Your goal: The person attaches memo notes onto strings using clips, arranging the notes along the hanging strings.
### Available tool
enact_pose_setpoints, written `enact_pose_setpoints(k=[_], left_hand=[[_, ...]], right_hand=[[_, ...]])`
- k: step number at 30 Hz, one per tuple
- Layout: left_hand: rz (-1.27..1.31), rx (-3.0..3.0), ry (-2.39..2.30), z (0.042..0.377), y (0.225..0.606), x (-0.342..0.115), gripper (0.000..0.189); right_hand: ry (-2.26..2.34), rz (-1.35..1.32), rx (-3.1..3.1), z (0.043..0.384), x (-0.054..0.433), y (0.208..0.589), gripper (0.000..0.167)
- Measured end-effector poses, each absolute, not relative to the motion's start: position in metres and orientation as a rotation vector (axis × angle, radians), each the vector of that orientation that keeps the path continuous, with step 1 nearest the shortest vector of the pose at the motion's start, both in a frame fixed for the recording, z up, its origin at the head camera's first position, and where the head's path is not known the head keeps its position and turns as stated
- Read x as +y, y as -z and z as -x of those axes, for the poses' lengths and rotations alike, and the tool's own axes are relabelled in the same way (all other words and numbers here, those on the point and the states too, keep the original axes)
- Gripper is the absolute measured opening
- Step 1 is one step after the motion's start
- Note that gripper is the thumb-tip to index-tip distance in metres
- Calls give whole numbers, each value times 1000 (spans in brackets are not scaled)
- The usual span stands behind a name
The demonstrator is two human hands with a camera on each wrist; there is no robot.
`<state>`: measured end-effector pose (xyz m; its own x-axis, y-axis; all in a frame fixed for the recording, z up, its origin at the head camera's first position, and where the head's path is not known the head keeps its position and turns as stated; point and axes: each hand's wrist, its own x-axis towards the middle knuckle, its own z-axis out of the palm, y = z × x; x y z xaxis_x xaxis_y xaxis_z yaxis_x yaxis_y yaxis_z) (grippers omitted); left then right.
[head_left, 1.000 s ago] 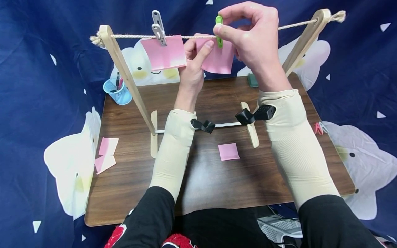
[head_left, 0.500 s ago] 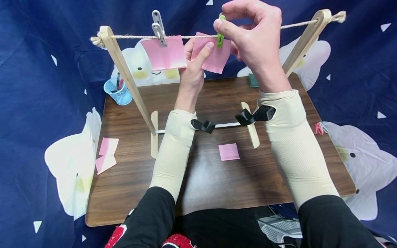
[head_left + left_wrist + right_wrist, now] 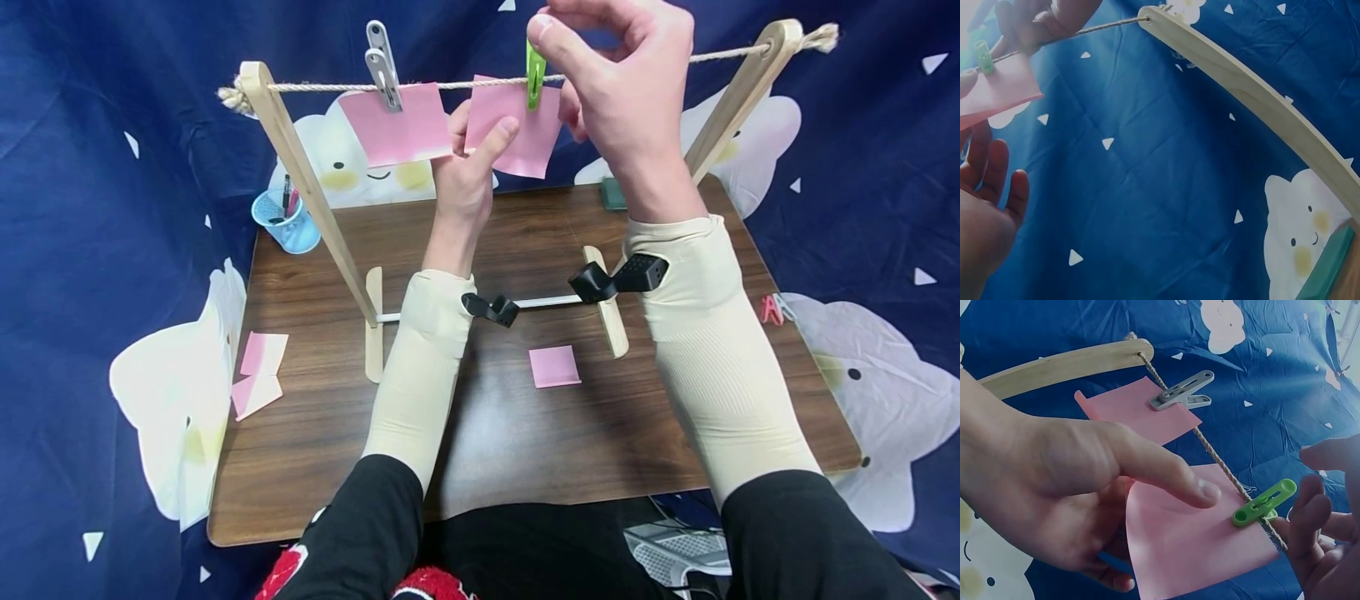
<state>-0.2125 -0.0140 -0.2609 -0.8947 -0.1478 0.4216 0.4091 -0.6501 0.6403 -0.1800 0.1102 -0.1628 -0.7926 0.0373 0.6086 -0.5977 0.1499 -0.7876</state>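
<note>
In the head view, a pink sticky note (image 3: 504, 137) hangs on the rope (image 3: 480, 83), fastened by a green clothespin (image 3: 535, 79). My left hand (image 3: 467, 179) pinches this note near its left side, thumb in front and fingers behind. My right hand (image 3: 630, 92) is just right of the clothespin; in the right wrist view, its loosely bent fingers (image 3: 1311, 509) are apart from the green handle. Farther left, a grey clothespin (image 3: 384, 71) holds another pink sticky note (image 3: 401, 125) on the rope.
Wooden posts (image 3: 307, 187) carry the rope above the brown table (image 3: 480, 433). One more pink note (image 3: 554, 367) lies in front, folded notes (image 3: 258, 375) at left. A blue pen cup (image 3: 288, 225) stands back left; loose clothespins (image 3: 772, 309) lie at the right edge.
My right thumb and fingers have come off the green clothespin and moved slightly up and right. The clipped note has tilted a little in my left hand.
</note>
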Motion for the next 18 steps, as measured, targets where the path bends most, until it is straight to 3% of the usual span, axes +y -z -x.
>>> enact_pose_setpoints(k=[8,12,18], left_hand=[[459,-998,2627,208,268,-13,32],[464,-1020,2619,206,272,-15,30],[493,-1061,2593,203,280,-19,42]], right_hand=[[-1650,-661,-1870,180,117,165,19],[-1688,-633,-1827,179,117,163,15],[-1743,-594,-1810,176,121,161,14]])
